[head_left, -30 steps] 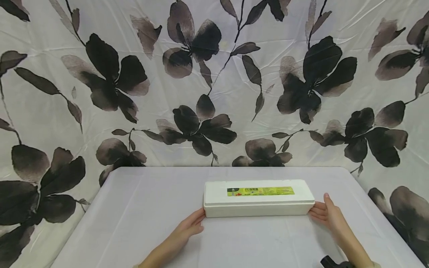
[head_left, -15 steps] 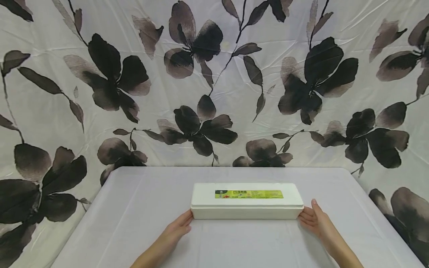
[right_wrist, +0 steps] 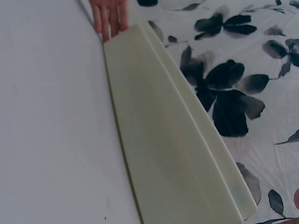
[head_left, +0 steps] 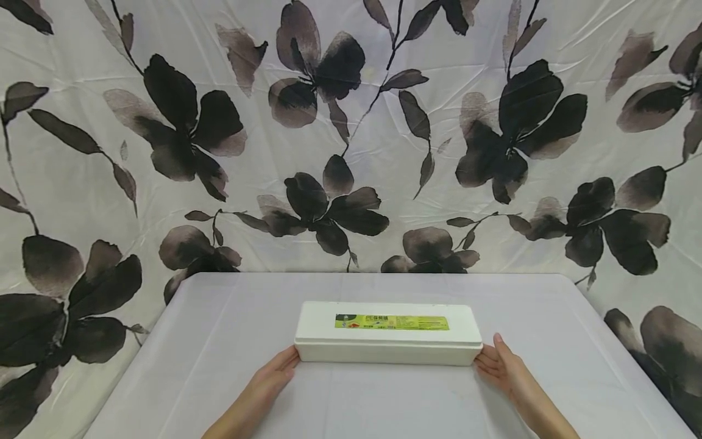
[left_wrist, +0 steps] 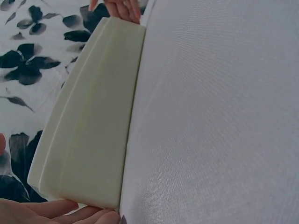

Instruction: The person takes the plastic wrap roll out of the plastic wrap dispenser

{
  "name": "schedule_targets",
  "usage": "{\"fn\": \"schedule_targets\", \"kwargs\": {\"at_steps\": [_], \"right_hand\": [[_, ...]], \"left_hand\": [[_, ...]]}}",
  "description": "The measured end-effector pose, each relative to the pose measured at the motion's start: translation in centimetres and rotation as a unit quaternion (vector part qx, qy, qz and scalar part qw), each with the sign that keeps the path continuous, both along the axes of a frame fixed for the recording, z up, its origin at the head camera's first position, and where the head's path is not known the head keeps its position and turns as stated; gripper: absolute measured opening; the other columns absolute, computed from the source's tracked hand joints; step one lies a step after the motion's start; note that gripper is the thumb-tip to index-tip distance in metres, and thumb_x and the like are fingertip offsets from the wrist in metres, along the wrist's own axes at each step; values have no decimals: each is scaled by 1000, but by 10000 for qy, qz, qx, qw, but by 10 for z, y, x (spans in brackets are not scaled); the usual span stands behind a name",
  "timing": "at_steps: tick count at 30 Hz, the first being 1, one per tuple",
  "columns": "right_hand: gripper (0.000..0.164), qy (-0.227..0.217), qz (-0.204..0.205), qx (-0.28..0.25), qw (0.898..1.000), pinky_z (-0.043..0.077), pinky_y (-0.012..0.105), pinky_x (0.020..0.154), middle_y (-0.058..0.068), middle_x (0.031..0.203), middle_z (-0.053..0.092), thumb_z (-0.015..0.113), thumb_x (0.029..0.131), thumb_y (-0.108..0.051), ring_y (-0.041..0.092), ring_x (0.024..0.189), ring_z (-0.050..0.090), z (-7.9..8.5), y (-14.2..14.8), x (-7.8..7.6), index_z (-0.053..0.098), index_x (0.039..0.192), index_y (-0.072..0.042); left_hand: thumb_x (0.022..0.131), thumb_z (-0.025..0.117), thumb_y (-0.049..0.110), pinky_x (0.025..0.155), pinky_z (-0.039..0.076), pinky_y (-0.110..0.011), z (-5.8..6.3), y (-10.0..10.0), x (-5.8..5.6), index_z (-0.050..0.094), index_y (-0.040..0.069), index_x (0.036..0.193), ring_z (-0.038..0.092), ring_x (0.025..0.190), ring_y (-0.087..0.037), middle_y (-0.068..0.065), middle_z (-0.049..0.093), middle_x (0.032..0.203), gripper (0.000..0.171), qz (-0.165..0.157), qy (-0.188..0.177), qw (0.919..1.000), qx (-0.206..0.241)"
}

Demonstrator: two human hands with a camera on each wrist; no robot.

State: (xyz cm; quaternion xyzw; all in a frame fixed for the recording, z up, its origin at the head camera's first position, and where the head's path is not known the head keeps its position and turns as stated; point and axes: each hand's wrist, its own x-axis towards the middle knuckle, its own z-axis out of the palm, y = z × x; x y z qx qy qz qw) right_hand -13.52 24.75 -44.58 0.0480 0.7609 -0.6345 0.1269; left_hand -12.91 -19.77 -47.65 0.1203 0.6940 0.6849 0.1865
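Note:
A long white cling film box (head_left: 386, 353) with a yellow-green label (head_left: 392, 322) on its lid lies on the white table. At its left end my left hand (head_left: 267, 378) touches the side with outstretched fingers, the thumb held apart. My right hand (head_left: 507, 369) rests straight fingers against the opposite end, thumb pointing up. In the left wrist view, the left fingers (left_wrist: 70, 212) meet the near lower corner of the box. The right wrist view shows the box's plain long side (right_wrist: 159, 126), with the left hand (right_wrist: 110, 16) at its far end; the right hand is mostly outside that view.
The white table (head_left: 247, 305) extends in front of the box and to both sides. Behind its back edge hangs a white cloth (head_left: 406, 201) printed with dark flowers.
The cling film box has slid left and slightly toward me, with both hands staying at its ends. A black object at the lower right edge has gone out of view.

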Motion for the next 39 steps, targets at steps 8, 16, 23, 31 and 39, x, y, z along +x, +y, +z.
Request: {"fn": "schedule_targets", "kwargs": {"at_steps": [8, 16, 23, 31, 39], "right_hand": [[89, 17, -41, 130, 9999, 36, 48, 106, 42, 143, 29, 8, 106, -53, 49, 136, 31, -2, -9, 8, 23, 138, 29], [90, -65, -27, 118, 9999, 35, 49, 107, 43, 144, 27, 10, 106, -53, 50, 137, 30, -1, -10, 14, 22, 137, 30], [91, -191, 118, 104, 9997, 37, 47, 108, 43, 146, 26, 11, 106, -55, 49, 139, 28, -1, -7, 19, 21, 139, 29], [90, -89, 104, 215, 9997, 43, 44, 102, 44, 142, 31, 10, 107, -52, 51, 135, 33, 0, -3, 19, 24, 136, 31], [85, 157, 238, 350, 9990, 45, 42, 100, 44, 140, 33, 13, 108, -49, 51, 133, 35, 4, 4, 13, 28, 135, 31]], "left_hand": [[105, 39, 21, 105, 25, -14, 2, -6, 4, 9, -13, 152, 9, 148, -42, -31, 10, 159, 65, 227, -181, 9994, -180], [105, 40, 22, 117, 15, -45, 5, -6, 8, 10, -15, 150, 12, 146, -44, -33, 13, 157, 66, 218, -127, 9991, -346], [105, 41, 26, 114, 8, -59, 6, -7, 12, 11, -17, 149, 12, 146, -47, -35, 14, 157, 68, 184, -290, 9986, -398], [105, 43, 20, 103, 30, -15, 6, -10, 18, 23, -17, 147, 26, 144, -40, -32, 28, 153, 60, 328, 90, 9983, -477], [105, 49, 20, 98, 34, -13, 7, -15, 13, 43, -9, 143, 45, 135, -28, -23, 51, 142, 48, 652, 653, 9894, -1117]]}}
